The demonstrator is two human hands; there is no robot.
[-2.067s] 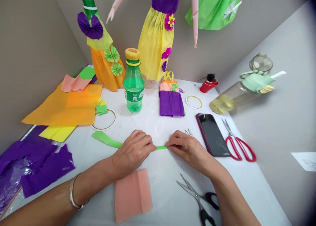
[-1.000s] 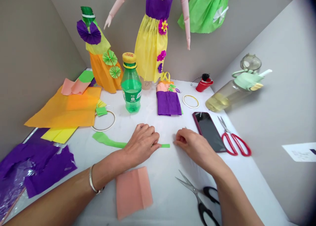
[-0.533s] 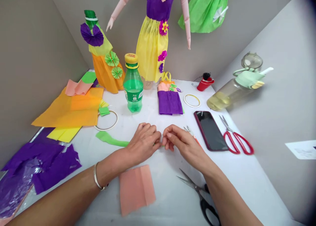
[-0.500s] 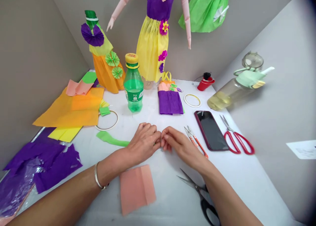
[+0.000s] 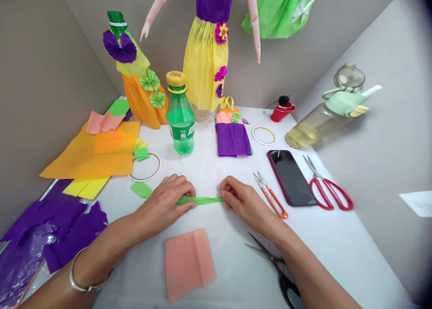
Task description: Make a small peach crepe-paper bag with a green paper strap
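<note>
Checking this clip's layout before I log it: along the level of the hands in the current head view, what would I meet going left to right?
Purple paper, left hand, green strip (its stretch between the hands), right hand, orange-handled snips, phone, red-handled scissors.

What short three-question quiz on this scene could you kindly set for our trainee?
1. True or false: a green strip spans the gap between the left hand and the right hand.

2. Multiple choice: which hand is nearer to the phone?
A) Left
B) Right
C) Both equally

3. Fill in the missing colour: the cap on the green bottle is ____.

Key: 1. True. 2. B. 3. Yellow.
</note>
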